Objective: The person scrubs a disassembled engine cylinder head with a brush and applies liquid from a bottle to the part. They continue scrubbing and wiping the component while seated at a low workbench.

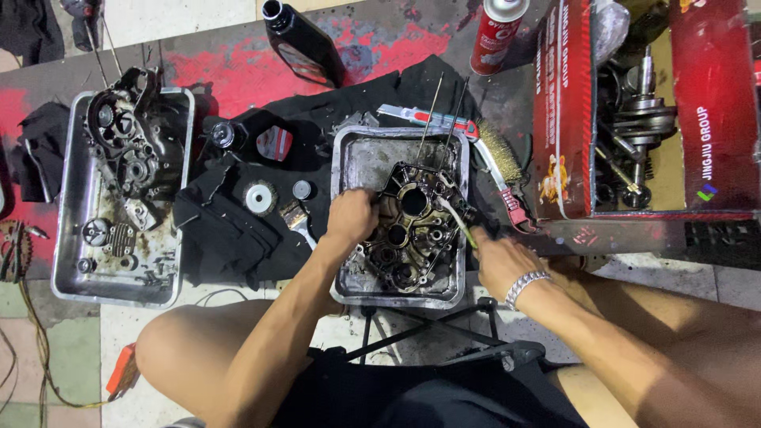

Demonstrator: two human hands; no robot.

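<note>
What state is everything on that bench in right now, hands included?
Engine case: lying flat in the middle tray, greasy.
Left hand: gripping the case's edge.
Right hand: holding a thin tool.
Black bottle: lying tilted, capped.
Spray can: upright.
Red box: open, parts inside.

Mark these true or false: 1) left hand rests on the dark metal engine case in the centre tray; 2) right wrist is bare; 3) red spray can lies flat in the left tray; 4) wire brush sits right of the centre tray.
1) True: the left hand rests on the dark metal engine case inside the centre steel tray.
2) False: the right hand wears a silver chain bracelet.
3) False: the red spray can stands upright at the top, away from the left steel tray.
4) True: the brass-bristled wire brush lies right of it.
</note>
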